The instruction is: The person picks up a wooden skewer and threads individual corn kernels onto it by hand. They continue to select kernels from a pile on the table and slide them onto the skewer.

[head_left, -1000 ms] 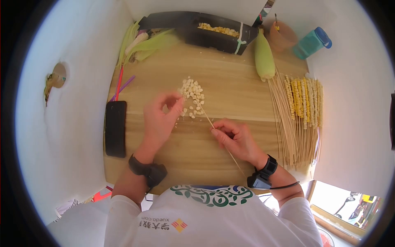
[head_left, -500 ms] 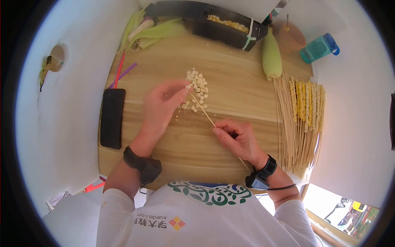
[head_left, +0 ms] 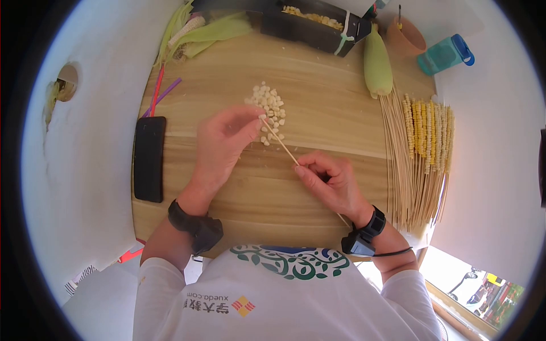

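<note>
My left hand (head_left: pixel 227 133) pinches a pale corn kernel (head_left: pixel 262 116) between thumb and fingertips. The upper tip of a thin wooden skewer (head_left: pixel 282 144) touches or meets that kernel; whether it has gone in I cannot tell. Closed around the skewer's middle is my right hand (head_left: pixel 327 179), and the lower end sticks out below the palm near the wrist. A loose pile of pale kernels (head_left: pixel 273 102) lies on the wooden table (head_left: pixel 256 199) just beyond my left fingertips.
Bare skewers (head_left: pixel 396 165) and skewers threaded with kernels (head_left: pixel 426 133) lie at the right. Behind them are a corn cob (head_left: pixel 377 65), a clay pot (head_left: pixel 405 38) and a teal bottle (head_left: pixel 441 57). A black tray (head_left: pixel 301 31) stands at the back, husks (head_left: pixel 219 34) and a phone (head_left: pixel 149 159) at left.
The view has shifted a little, so the table's items sit higher in it. Both hands keep their grips, with the skewer tip still at my left fingertips.
</note>
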Action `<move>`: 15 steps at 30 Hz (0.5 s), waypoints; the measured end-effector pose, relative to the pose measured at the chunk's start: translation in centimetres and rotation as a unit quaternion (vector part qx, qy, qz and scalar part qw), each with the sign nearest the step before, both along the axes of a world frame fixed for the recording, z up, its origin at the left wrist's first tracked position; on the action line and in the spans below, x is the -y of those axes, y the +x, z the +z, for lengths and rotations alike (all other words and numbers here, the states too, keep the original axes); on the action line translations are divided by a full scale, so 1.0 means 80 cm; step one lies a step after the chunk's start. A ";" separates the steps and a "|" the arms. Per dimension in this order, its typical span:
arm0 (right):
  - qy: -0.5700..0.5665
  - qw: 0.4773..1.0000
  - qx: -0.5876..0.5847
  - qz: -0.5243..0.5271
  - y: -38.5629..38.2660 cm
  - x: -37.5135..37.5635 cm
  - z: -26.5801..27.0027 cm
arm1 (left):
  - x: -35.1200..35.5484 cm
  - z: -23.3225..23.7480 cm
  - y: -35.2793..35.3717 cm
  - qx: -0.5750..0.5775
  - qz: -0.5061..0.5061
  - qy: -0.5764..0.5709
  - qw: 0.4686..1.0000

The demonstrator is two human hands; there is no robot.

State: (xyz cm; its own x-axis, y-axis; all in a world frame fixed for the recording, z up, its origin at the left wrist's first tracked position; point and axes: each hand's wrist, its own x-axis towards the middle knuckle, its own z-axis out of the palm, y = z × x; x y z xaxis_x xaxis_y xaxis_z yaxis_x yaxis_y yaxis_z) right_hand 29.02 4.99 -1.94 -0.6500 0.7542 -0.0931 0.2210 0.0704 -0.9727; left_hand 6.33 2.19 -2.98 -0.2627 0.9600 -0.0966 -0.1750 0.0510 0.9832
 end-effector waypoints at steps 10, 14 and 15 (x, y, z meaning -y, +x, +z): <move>0.017 1.000 0.010 0.007 0.001 -0.001 0.000 | 0.001 0.004 0.003 -0.020 0.018 -0.011 1.000; 0.026 1.000 0.008 0.009 0.001 -0.001 -0.001 | 0.000 0.004 0.002 -0.028 0.019 -0.002 0.999; 0.025 1.000 0.008 0.009 0.001 -0.001 -0.001 | 0.000 0.003 0.002 -0.028 0.018 -0.003 0.999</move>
